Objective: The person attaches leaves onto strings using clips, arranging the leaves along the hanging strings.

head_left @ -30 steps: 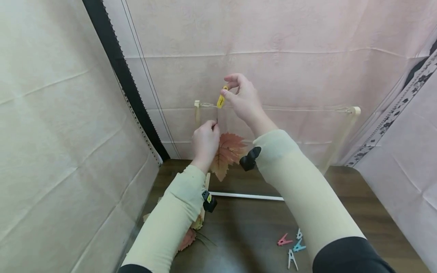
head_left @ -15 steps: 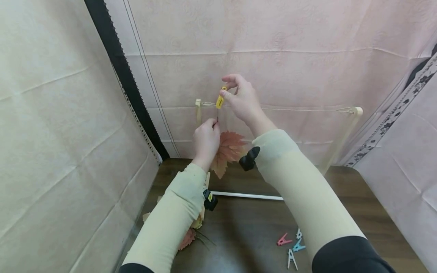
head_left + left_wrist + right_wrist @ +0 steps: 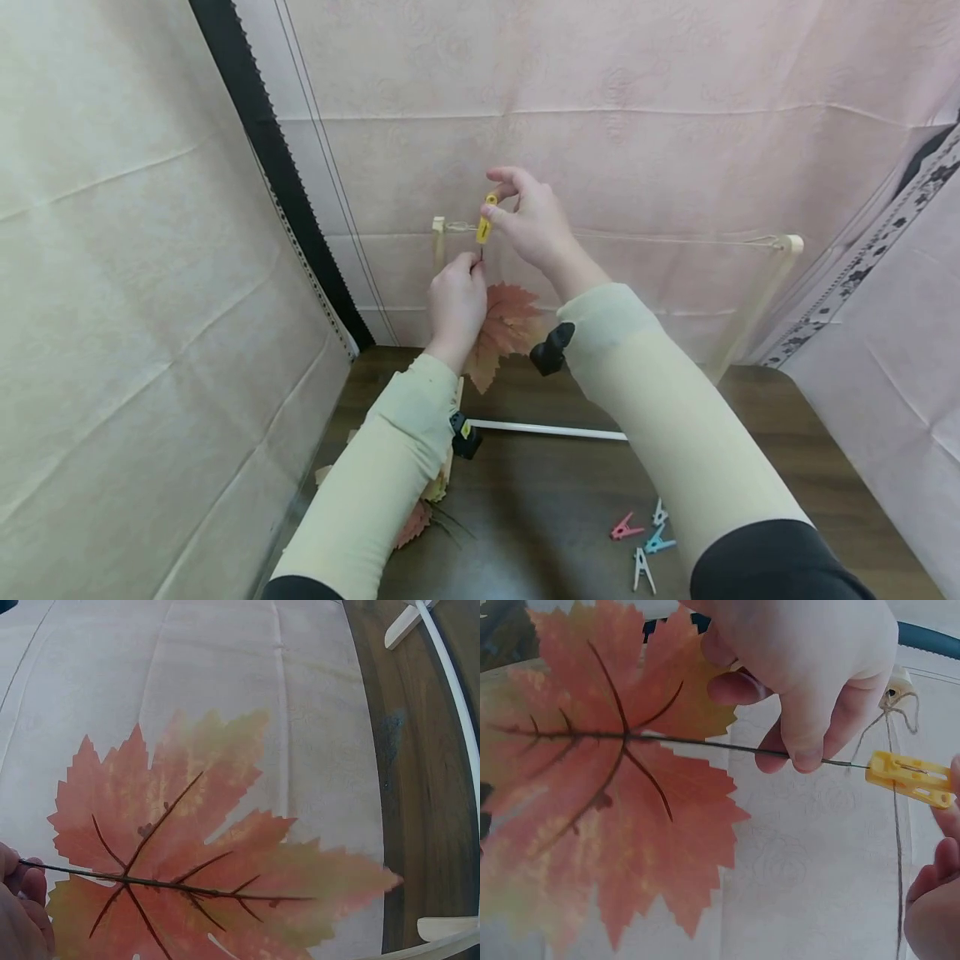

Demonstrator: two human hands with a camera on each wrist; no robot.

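Note:
My left hand [image 3: 458, 302] pinches the thin dark stem of an orange-red artificial maple leaf [image 3: 161, 847], which hangs below the fingers. Just above, my right hand [image 3: 538, 225] pinches a yellow clothespin [image 3: 906, 778] between thumb and fingers. The clothespin sits across a string [image 3: 898, 862], its jaw end pointing down toward the leaf. In the right wrist view, the tip of the stem meets that jaw end; whether it is clamped there I cannot tell. The left thumb and fingers [image 3: 808, 759] hold the stem a little below the clothespin.
The string runs between two pale posts, the right post [image 3: 757, 304] and the left post [image 3: 438, 242]. A white rod [image 3: 547, 430] spans low behind the arms. Pink [image 3: 625, 527], blue [image 3: 659, 541] and whitish [image 3: 642, 570] clothespins lie on the table. More leaves [image 3: 414, 525] lie by the left forearm.
My left hand has risen slightly toward the clothespin, and less bare stem shows between them. The right hand keeps its pinch on the clothespin, nearly still.

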